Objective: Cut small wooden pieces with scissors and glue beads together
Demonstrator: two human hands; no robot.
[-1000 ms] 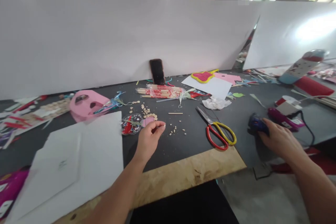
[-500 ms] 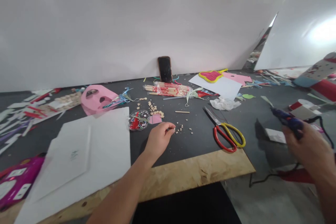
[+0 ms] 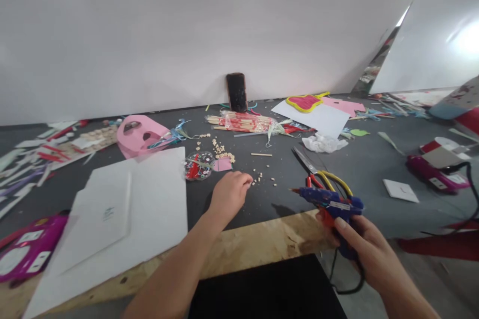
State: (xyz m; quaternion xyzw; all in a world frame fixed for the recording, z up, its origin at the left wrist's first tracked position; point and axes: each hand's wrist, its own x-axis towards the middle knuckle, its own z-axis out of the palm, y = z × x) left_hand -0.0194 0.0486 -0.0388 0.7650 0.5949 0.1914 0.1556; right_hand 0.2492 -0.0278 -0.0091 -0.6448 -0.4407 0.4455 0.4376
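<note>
My right hand [image 3: 359, 244] grips a blue hot glue gun [image 3: 331, 204] by its handle, with the nozzle pointing left and a black cord [image 3: 346, 284] hanging below. The gun is just in front of red-and-yellow-handled scissors [image 3: 318, 172] lying on the dark tabletop [image 3: 284, 199], and it hides part of their handles. My left hand [image 3: 230, 195] rests on the tabletop with its fingers pinched together. Small wooden beads [image 3: 262, 178] lie just past the fingertips. Anything between those fingers is hidden.
A round clear case of sequins [image 3: 199, 166] and a pink square [image 3: 223, 164] lie left of the beads. Further back are a pink foam mask [image 3: 138, 135], wrapped wooden sticks [image 3: 239, 122], and a leaning phone [image 3: 237, 92]. White sheets [image 3: 130, 204] lie at left.
My right hand has lifted the glue gun from the right side and brought it left over the table, in front of the scissors. My left hand stays nearly in place.
</note>
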